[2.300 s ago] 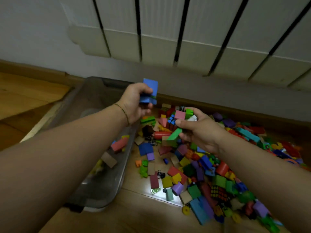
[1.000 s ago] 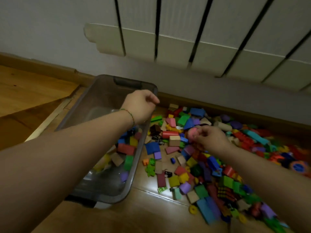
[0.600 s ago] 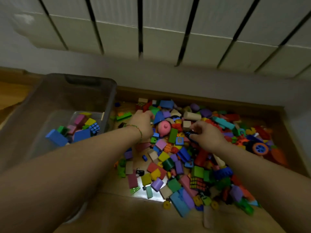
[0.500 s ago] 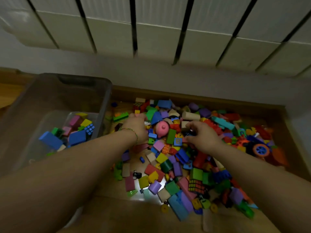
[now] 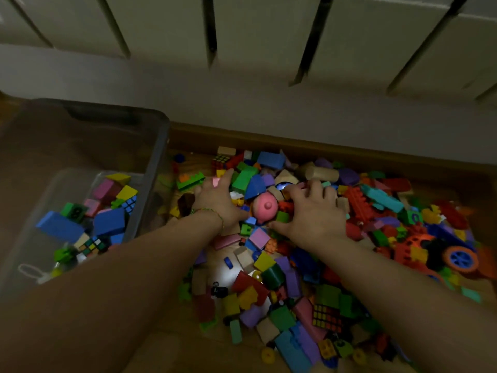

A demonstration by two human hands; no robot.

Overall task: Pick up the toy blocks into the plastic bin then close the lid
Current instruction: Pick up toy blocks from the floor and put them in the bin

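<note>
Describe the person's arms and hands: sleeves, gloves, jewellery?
The left forearm and right forearm are bare, no sleeves in view. The left hand and right hand are ungloved. A thin bracelet, yellow-green and thread-like, circles the left wrist. The right wrist shows nothing worn. Rings: too blurred to tell.

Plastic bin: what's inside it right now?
The bin holds a loose layer of toy blocks, blue, yellow, pink and green, plus a puzzle cube. The left forearm covers its near corner, so anything there is hidden.
</note>
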